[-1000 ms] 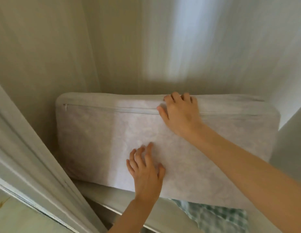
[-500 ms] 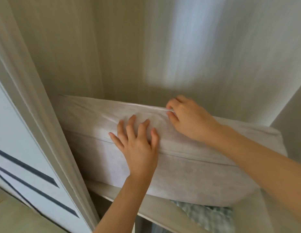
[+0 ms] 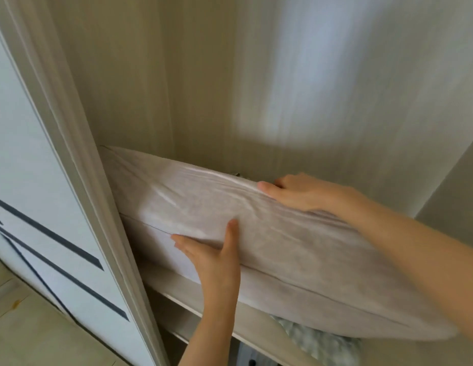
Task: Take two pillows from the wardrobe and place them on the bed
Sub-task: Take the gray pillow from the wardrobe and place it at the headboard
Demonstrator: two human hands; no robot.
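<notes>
A pale grey-white pillow [image 3: 296, 249] with a seam along its front lies tilted on a wardrobe shelf [image 3: 193, 294], its right end jutting past the shelf's front edge. My left hand [image 3: 217, 262] holds the pillow's front edge, thumb on top and fingers spread along the front face. My right hand [image 3: 301, 192] grips the far top edge, its fingers curled over behind it and hidden. I see only this one pillow, and no bed.
The wardrobe's white sliding door [image 3: 45, 207] with dark stripes and its frame stand close on the left. The beige back wall [image 3: 256, 88] rises behind the pillow. Green-and-white fabric [image 3: 317, 339] lies below the shelf. Pale floor shows at the bottom left.
The pillow has tipped from standing on edge to lying nearly flat. My left hand shifted from the broad face to the front edge. The right hand stayed on the far edge.
</notes>
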